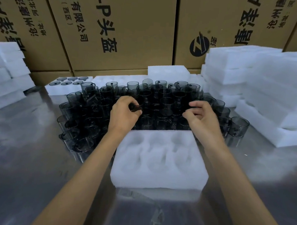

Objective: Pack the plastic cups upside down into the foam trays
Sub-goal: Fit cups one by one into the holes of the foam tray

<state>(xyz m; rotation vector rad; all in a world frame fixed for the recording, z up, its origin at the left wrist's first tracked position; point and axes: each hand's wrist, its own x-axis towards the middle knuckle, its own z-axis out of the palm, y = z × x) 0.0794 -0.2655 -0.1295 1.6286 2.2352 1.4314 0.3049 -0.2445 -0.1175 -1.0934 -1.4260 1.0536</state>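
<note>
There is one view only, from a wide-angle camera worn on the person's head. It looks forward and steeply down over both forearms onto the desk [28, 157], close enough that the arms run off the bottom edge. A foam tray [160, 158] sits centre frame, and cardboard boxes [123, 27] fill the top, their edges bowed by the lens.

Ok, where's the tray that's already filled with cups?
In the head view, the filled tray sits far left on the metal table, just behind the crowd of loose cups.
</note>
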